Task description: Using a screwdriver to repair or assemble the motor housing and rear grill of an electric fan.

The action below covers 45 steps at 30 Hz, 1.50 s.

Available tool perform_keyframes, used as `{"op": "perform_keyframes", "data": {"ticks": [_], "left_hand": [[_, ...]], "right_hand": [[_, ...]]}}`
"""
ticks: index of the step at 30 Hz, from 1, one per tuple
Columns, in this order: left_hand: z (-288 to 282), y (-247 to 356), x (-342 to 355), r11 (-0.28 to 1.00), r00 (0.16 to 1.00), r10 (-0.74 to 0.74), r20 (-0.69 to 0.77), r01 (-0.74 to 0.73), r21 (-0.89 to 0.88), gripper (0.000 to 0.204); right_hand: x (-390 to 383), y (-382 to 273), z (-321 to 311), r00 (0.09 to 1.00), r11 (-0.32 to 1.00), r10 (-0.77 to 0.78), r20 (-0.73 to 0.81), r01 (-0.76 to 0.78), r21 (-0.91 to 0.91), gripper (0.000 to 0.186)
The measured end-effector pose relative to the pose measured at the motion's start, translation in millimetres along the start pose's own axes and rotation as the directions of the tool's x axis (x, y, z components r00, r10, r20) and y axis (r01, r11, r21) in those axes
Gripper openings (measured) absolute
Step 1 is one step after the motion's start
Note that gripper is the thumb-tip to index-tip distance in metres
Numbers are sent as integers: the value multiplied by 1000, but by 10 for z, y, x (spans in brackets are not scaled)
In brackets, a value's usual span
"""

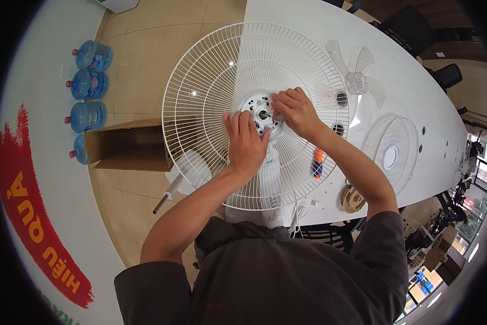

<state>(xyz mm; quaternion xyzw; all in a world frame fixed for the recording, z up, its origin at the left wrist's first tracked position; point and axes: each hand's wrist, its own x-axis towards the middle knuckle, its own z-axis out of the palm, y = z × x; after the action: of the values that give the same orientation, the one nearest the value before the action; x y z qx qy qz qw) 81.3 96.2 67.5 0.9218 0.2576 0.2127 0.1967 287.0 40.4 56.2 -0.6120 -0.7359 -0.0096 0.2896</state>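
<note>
A large round white wire fan guard (286,59) stands in front of me, over the table's left edge. At its centre is a white motor hub (262,101) with holes and a short shaft. My left hand (245,142) is closed at the hub's left and lower side, its fingers and thumb gripping the middle of the guard. On the other side, my right hand (297,112) has its fingers pinched beside the shaft; whatever they hold is hidden. Below the hub, the white fan stand (270,179) shows through the wires.
On the white table (303,19) lie a clear fan blade (357,83), a second guard (397,154), an orange-and-blue screwdriver (317,164) and a roll of brown tape (353,199). An open cardboard box (127,145) and several blue water bottles (89,116) stand on the floor at left.
</note>
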Motion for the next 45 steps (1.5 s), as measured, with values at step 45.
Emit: {"op": "perform_keyframes", "data": {"ticks": [45], "left_hand": [[-72,-76,10,990,995,-78,-60,70,-120,55]], "right_hand": [[311,-15,-221,949,908,171,265,-257,331,19]]}}
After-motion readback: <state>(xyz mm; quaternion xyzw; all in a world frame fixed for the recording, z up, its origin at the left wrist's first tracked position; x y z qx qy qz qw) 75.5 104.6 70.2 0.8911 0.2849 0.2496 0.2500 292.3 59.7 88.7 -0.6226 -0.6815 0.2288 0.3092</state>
